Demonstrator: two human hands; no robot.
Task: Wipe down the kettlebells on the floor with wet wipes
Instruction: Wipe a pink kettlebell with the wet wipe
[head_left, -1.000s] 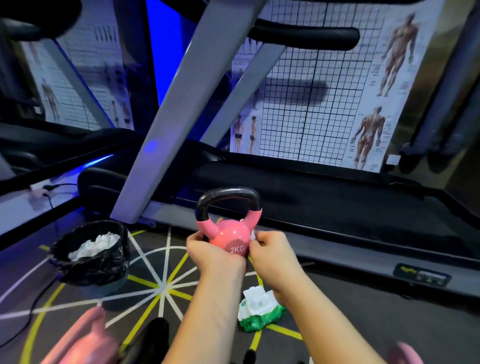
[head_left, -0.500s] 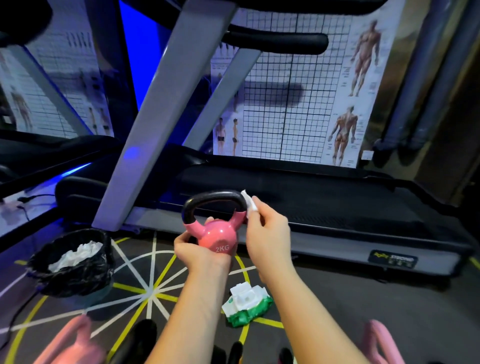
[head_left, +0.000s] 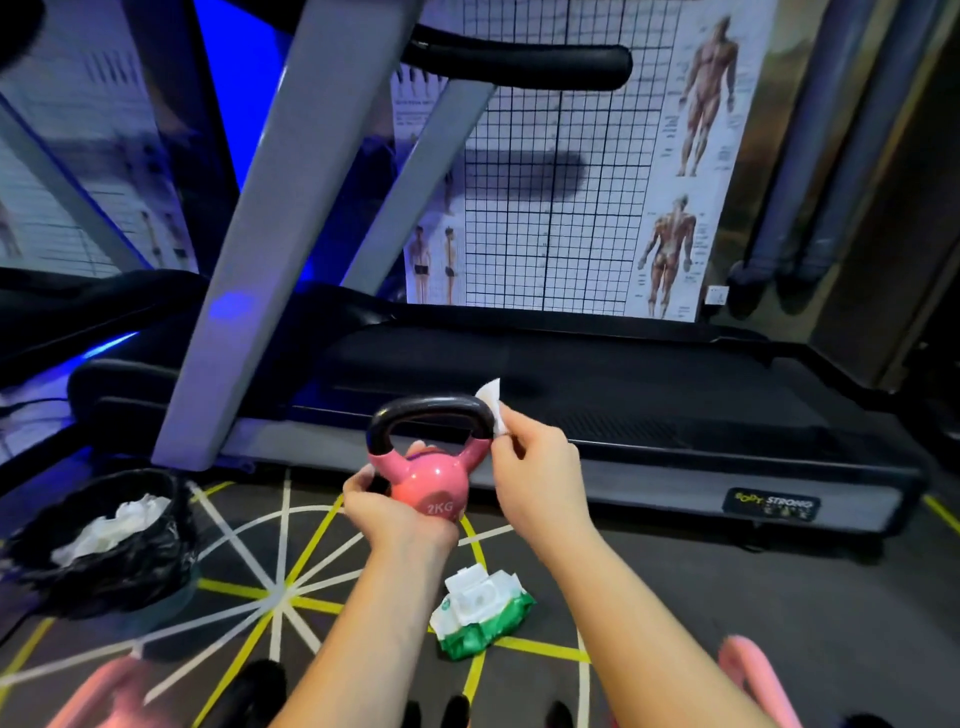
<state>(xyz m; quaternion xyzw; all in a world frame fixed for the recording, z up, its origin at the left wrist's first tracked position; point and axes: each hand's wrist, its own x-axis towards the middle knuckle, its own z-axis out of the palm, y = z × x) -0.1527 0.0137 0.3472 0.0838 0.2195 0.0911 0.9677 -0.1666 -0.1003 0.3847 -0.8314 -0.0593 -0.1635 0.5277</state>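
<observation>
A small pink kettlebell (head_left: 430, 480) marked 2KG, with a black handle, is held up in the air in front of me. My left hand (head_left: 387, 506) grips its round body from below and the left. My right hand (head_left: 537, 467) pinches a white wet wipe (head_left: 492, 402) against the right end of the black handle. On the floor below lies a green and white pack of wet wipes (head_left: 480, 613). Blurred pink kettlebells show at the bottom left (head_left: 104, 696) and bottom right (head_left: 753, 675) edges.
A black-lined bin (head_left: 104, 566) with used white wipes stands on the floor at the left. A treadmill (head_left: 649, 452) with a grey upright runs across behind the hands. The floor mat has yellow and white lines. Anatomy posters cover the wall.
My right hand has moved with the wipe from the kettlebell's body up to the right end of the handle. The left hand keeps holding the kettlebell.
</observation>
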